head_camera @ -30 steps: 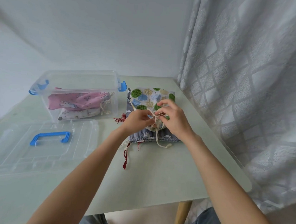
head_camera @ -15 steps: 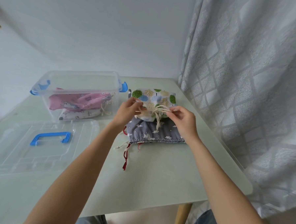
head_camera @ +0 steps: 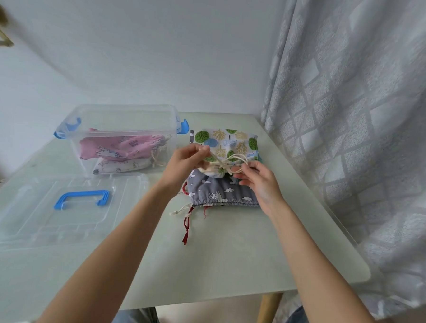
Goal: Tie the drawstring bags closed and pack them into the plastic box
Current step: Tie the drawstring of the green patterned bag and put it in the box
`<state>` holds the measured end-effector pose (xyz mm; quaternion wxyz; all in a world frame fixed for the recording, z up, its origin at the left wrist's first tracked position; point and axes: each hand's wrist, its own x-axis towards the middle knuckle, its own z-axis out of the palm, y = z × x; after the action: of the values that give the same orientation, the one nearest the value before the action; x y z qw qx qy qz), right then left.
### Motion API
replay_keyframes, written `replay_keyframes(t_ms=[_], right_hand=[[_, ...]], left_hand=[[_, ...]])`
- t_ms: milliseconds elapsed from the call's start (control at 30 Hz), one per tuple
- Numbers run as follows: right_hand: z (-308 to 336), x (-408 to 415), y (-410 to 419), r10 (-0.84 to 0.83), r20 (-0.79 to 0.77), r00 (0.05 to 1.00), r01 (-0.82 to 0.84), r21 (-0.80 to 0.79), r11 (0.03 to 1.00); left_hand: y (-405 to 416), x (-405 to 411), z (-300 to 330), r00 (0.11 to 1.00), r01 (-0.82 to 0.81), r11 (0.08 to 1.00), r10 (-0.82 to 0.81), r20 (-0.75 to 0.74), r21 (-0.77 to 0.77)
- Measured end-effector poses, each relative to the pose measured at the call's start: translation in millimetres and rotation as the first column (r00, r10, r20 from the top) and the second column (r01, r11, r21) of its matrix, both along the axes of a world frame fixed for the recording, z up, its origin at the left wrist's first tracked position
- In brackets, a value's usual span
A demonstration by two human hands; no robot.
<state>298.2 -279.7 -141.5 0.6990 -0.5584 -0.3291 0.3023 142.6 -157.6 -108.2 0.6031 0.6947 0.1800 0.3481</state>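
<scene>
Your left hand (head_camera: 186, 161) pinches one end of the cream drawstring (head_camera: 228, 162) and your right hand (head_camera: 255, 181) pinches the other, pulling them apart over the gathered mouth of the tree-print bag (head_camera: 226, 142). That bag lies just right of the plastic box (head_camera: 124, 137), resting on top of a grey bag (head_camera: 220, 190) whose red cords (head_camera: 186, 224) trail toward you.

The bag looks like thin, soft cotton: light, floppy, likely to sag when lifted. The cord seems thin and a little slick, so hold it close to the knot rather than at the tips. To carry the bag, take it by the cinched neck.

The box stands open, with a pink bag (head_camera: 120, 149) and a pale one beneath it already inside; there is room above them. Its lid (head_camera: 63, 210) lies in front of the box, out of your path. Right of the box the table edge (head_camera: 327, 216) runs close beside the curtain (head_camera: 356, 131), so move leftward, low over the box's near wall.
</scene>
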Motion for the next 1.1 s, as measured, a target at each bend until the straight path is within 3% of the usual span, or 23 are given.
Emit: replay_keyframes(t_ms=[67,133,167,233,300,367,533,667,733,800,900,1000,1100], right_hand=[[-0.4,-3.4,2.4,-0.028,0.090,0.996,0.029,-0.012,0.999],[-1.0,-4.7,4.5,-0.063,0.172,0.983,0.068,-0.025,0.997],[-1.7,-4.5,5.0,-0.088,0.208,0.974,0.097,-0.033,0.995],[-4.1,-0.7,4.6,-0.188,0.245,0.951,0.204,-0.040,0.978],[-4.4,5.8,-0.3,-0.271,0.223,0.936,0.285,-0.034,0.958],[-3.2,9.4,-5.0,-0.275,0.198,0.941,0.286,-0.030,0.958],[-9.3,1.1,-4.8,-0.344,0.096,0.934,0.351,-0.056,0.935],[-24.3,3.3,-6.8,-0.299,0.273,0.915,0.370,-0.267,0.890],[-24.9,10.5,-14.8,-0.309,0.481,0.820,0.478,-0.281,0.832],[-24.1,14.8,-26.3,-0.361,0.649,0.669,0.582,-0.155,0.798],[-23.0,9.1,-35.6,-0.319,0.808,0.496,0.454,0.072,0.888],[-30.0,2.0,-30.9,-0.056,0.953,0.297,0.275,-0.029,0.961],[-33.7,3.2,-23.3,0.072,0.991,0.117,0.343,-0.108,0.933]], left_hand=[[-7.0,6.0,0.5,1.000,0.015,0.996,-0.013,0.023,-0.083],[-6.5,11.2,0.6,0.991,-0.092,0.986,0.105,-0.086,0.139],[-4.3,12.7,-0.6,0.968,-0.142,0.920,0.207,-0.144,0.365],[-2.2,10.8,2.5,0.901,-0.177,0.676,0.404,-0.159,0.716],[0.4,2.0,6.6,0.868,-0.199,0.558,0.482,-0.120,0.806],[6.4,-7.1,3.7,0.857,-0.184,0.518,0.501,-0.122,0.836],[11.0,-18.0,-30.7,0.768,-0.327,0.630,0.612,-0.190,0.705],[10.1,-22.2,-48.5,0.788,-0.265,0.744,0.534,-0.307,0.614],[13.1,-25.5,-52.6,0.800,-0.185,0.770,0.479,-0.362,0.611],[15.7,-28.8,-56.7,0.811,-0.127,0.748,0.456,-0.366,0.652],[11.4,-27.6,-57.7,0.858,-0.103,0.627,0.449,-0.250,0.772],[-0.5,-16.0,-56.4,0.871,-0.067,0.578,0.431,-0.235,0.813],[-10.1,-4.7,-59.2,0.826,-0.002,0.645,0.431,-0.362,0.764]])
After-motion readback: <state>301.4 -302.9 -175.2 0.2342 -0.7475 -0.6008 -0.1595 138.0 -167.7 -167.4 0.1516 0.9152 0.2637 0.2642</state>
